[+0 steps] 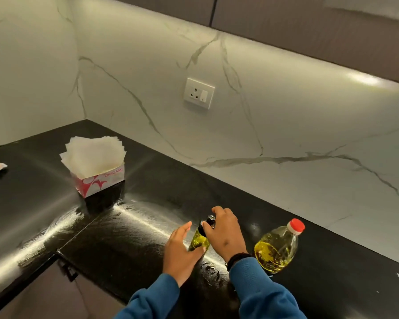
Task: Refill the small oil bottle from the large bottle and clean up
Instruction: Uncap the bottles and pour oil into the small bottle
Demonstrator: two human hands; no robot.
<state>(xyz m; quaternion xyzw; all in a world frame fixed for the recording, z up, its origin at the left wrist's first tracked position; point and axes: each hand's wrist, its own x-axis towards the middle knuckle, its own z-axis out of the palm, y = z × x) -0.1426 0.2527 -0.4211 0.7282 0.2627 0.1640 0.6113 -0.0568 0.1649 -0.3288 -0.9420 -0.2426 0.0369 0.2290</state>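
Here, the small glass oil bottle with yellow-green oil and a black cap (199, 238) stands upright on the glossy black stone counter (129, 231), near its front edge and between the person's two hands. The right hand (223, 233) comes over the bottle from the right, fingers and thumb curled round the black cap at its top. The left hand (180, 249) is against the left side of the bottle's body with its fingers straight and relaxed, the thumb low near the base (whether the palm actually touches the glass cannot be told). Both arms wear blue sleeves, and a dark band sits on the right wrist. Just beside the right hand, to its right, stands the large clear plastic bottle of yellow oil with a red screw cap (278, 247), cap on and roughly half full. Well apart, toward the far left corner, a red-and-white cardboard box of white paper napkins (97, 171) sits on the counter. A white wall socket (199, 93) is set in the white veined marble backsplash behind.
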